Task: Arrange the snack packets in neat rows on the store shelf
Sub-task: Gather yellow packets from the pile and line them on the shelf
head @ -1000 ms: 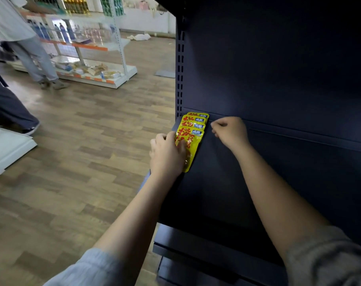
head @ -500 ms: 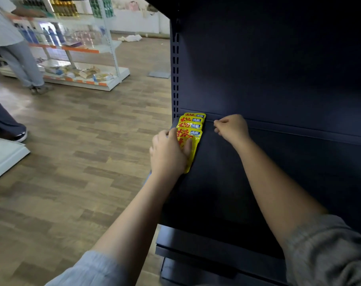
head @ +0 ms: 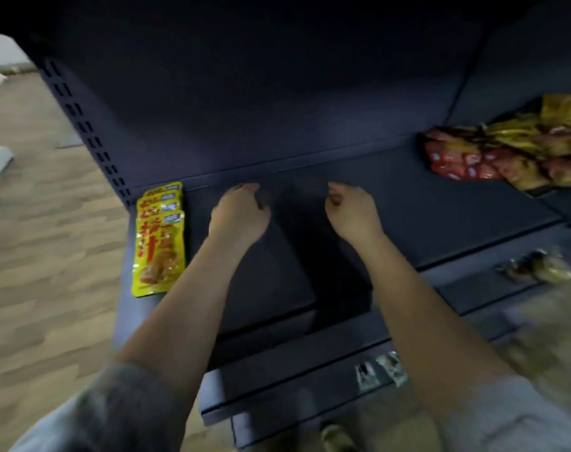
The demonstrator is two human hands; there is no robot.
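A row of yellow snack packets with red print lies overlapped at the left end of the dark shelf, running from the back wall to the front edge. My left hand hovers over the bare shelf just right of that row, fingers loosely curled, holding nothing. My right hand hangs a little farther right in the same loose curl, also empty. A jumbled pile of red and yellow snack packets sits at the shelf's right end, well beyond my right hand.
The shelf's back panel and slotted upright close off the rear and left. Lower shelves jut out below, with a few small packets on one. Wooden floor lies to the left.
Both hands have let go of the yellow row and moved right over the bare shelf. The view has swung right, bringing the packet pile into sight.
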